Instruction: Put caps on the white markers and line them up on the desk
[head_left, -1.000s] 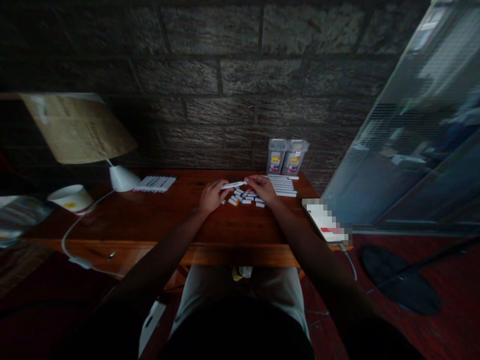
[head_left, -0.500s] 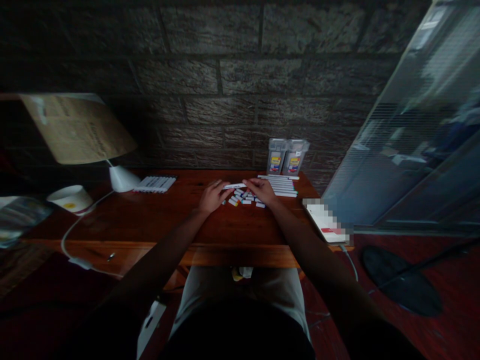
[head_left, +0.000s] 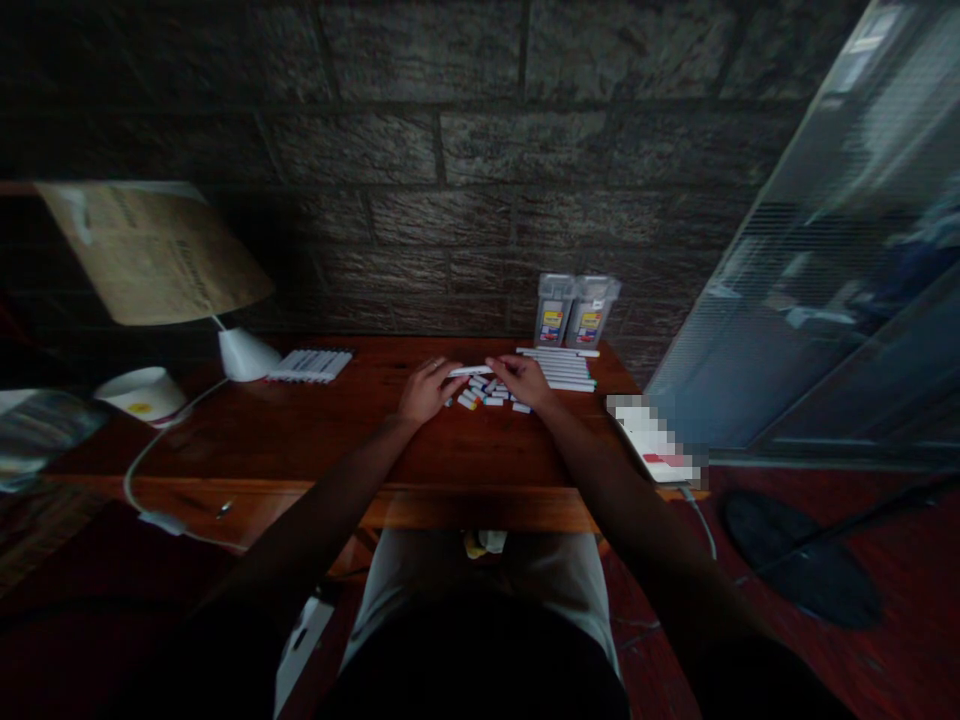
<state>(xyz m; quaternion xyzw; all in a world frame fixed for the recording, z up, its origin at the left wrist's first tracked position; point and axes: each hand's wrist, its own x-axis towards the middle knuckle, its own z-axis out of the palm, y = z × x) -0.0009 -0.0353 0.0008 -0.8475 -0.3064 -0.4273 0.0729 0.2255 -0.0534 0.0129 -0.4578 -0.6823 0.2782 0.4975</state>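
A white marker (head_left: 470, 371) lies level between my two hands, a little above the table. My left hand (head_left: 426, 391) pinches its left end, and my right hand (head_left: 523, 379) pinches the right end; the fingers hide both tips. Below and between the hands, several short white marker caps (head_left: 493, 400) with coloured ends are scattered on the wooden table (head_left: 465, 455). Just right of my right hand, several white markers (head_left: 566, 372) lie side by side in a row. Another row of markers (head_left: 311, 366) sits farther left, beyond my left hand.
Two clear plastic cases (head_left: 574, 312) stand at the back by the brick wall. To the left are a lamp (head_left: 247, 356), a white paper cup (head_left: 142, 395) and a cord. A partly blurred white box-like object (head_left: 651, 440) rests at the table's right edge.
The view has tilted very slightly. Both hands keep their hold on the marker, in nearly the same place, and the caps and rows lie as before.
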